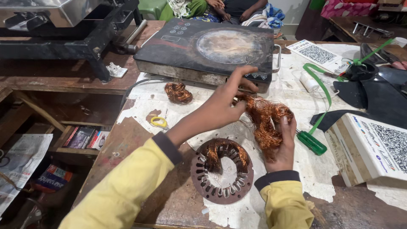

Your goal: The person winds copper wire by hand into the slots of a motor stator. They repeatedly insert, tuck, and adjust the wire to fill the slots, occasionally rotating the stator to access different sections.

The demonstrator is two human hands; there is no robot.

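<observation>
While both hands work close together above the worn wooden workbench (140, 169), they share one tangled bundle of bare copper winding wire (265, 121). From below, the right hand (283, 146) cups the bundle, palm up, its fingers curled around the lower strands. Reaching across from the other side, the left hand (229, 99) pinches the bundle's upper left end between thumb and fingertips. Both arms wear yellow sleeves with dark cuffs.

Just below the hands, between the two forearms, a round rust-brown slotted motor stator (221, 171) lies flat on the bench, with some copper coil left in its upper slots. Left of the left hand sits a smaller loose clump of copper wire (178, 92), and nearer its forearm a small yellow-handled snipper (159, 122). Beyond the left fingertips stands a black flat-topped induction cooker (207, 48). Just right of the right hand lies a green-handled screwdriver (311, 143).
</observation>
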